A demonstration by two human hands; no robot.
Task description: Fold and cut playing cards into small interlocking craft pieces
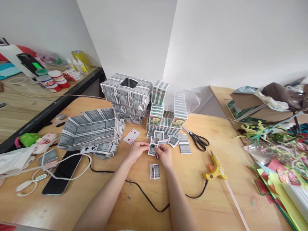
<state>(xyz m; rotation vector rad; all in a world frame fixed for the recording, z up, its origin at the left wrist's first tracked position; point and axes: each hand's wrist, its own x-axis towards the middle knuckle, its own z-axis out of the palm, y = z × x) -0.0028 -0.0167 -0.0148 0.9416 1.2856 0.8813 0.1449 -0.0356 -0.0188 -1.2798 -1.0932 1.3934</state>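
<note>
Both of my hands meet at the middle of the wooden table. My left hand [137,150] pinches the left edge of a small grey patterned card [151,151]. The fingers of my right hand [164,154] are closed at its right side. Folded cards [158,134] lie just beyond my fingers, with more flat pieces [184,147] to the right. Nearer me rests a folded card pair [156,171]. A two of diamonds [131,136] lies face up beyond my left hand.
Left are an open card-covered box [89,130] and a phone [63,173]. Card-covered boxes [127,93] and card packs [179,110] stand behind. Black scissors [199,140] and a yellow glue gun [215,168] lie right; its black cable [146,195] crosses beneath my forearms.
</note>
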